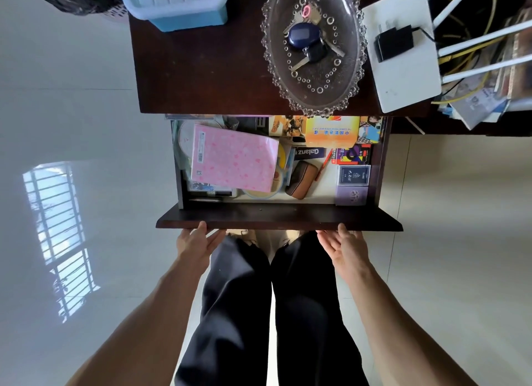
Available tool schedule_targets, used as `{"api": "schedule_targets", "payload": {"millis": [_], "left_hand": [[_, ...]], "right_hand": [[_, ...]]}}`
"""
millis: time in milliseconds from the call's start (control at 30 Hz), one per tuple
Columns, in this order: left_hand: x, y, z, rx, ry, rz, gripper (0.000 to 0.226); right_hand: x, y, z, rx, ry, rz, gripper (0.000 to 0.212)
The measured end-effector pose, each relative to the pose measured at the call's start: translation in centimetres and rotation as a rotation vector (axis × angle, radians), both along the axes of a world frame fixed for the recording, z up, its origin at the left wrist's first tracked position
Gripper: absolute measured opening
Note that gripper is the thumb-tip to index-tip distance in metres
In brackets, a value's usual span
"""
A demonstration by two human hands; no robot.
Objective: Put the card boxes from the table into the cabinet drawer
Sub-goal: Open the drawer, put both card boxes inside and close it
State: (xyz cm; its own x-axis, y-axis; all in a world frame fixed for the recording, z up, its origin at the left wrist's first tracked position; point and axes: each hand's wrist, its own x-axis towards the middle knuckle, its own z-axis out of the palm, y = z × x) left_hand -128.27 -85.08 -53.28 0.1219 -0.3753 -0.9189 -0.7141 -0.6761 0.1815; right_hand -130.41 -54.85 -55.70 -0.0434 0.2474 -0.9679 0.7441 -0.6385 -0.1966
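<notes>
The dark wooden cabinet drawer (276, 217) stands pulled out below the cabinet top (201, 69). Along its right side lie three card boxes in a row: a red, purple and black one (351, 154), a dark blue one (353, 175) and a pale purple one (351, 195). My left hand (197, 243) has its fingers apart, fingertips touching the drawer's front edge near its left end. My right hand (344, 246) is spread the same way at the front edge further right. Neither hand holds anything.
Inside the drawer lie a pink booklet (233, 158), a brown case (302, 180), an orange packet (331, 131) and papers. On the cabinet top sit a glass dish (276, 77) with keys, a blue-and-white plastic box (178, 3) and a white router (403, 69). My legs stand below the drawer.
</notes>
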Motion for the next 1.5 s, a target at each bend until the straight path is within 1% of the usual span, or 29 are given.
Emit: {"api": "schedule_targets", "payload": {"millis": [133,300,467,567,767,933,1000,1100,1167,1300,1500], "left_hand": [[0.0,-0.1,-0.1,-0.023,-0.026,0.021,0.012],[-0.4,-0.4,-0.2,-0.031,-0.043,0.035,0.008],[-1.6,-1.2,0.0,-0.011,-0.056,0.039,0.014],[-2.4,-1.4,0.3,0.009,-0.044,0.045,0.021],[-5.0,-0.9,0.3,0.01,-0.011,0.075,0.015],[-7.8,-2.0,-0.3,0.0,-0.001,0.049,0.022],[-8.7,-2.1,-0.2,0.006,0.001,0.049,0.02],[-10.2,-2.1,-0.3,-0.01,0.014,0.057,0.014],[-11.4,-2.3,-0.3,-0.012,0.028,0.047,0.016],[-13.8,-2.9,-0.3,0.012,0.053,0.019,0.025],[-17.2,-3.3,-0.3,0.004,0.082,0.034,0.026]], "right_hand": [[-0.5,-0.1,0.5,-0.006,-0.024,-0.028,0.045],[-0.9,-0.4,0.8,-0.011,-0.036,-0.03,0.042],[-1.5,-0.9,0.8,-0.006,-0.034,-0.027,0.054],[-2.4,-1.0,0.8,0.007,-0.025,-0.039,0.056],[-6.1,-0.3,0.6,-0.01,0.03,-0.014,0.059],[-8.5,-1.1,0.6,-0.035,0.068,-0.014,0.052],[-9.4,-1.1,0.4,-0.027,0.078,-0.004,0.049],[-11.0,-1.1,0.0,-0.029,0.091,-0.006,0.054],[-12.1,-1.2,-0.3,-0.034,0.093,-0.002,0.057],[-14.5,-1.7,-0.5,-0.03,0.122,-0.017,0.054],[-17.8,-2.4,-0.5,-0.039,0.153,0.025,0.048]]}}
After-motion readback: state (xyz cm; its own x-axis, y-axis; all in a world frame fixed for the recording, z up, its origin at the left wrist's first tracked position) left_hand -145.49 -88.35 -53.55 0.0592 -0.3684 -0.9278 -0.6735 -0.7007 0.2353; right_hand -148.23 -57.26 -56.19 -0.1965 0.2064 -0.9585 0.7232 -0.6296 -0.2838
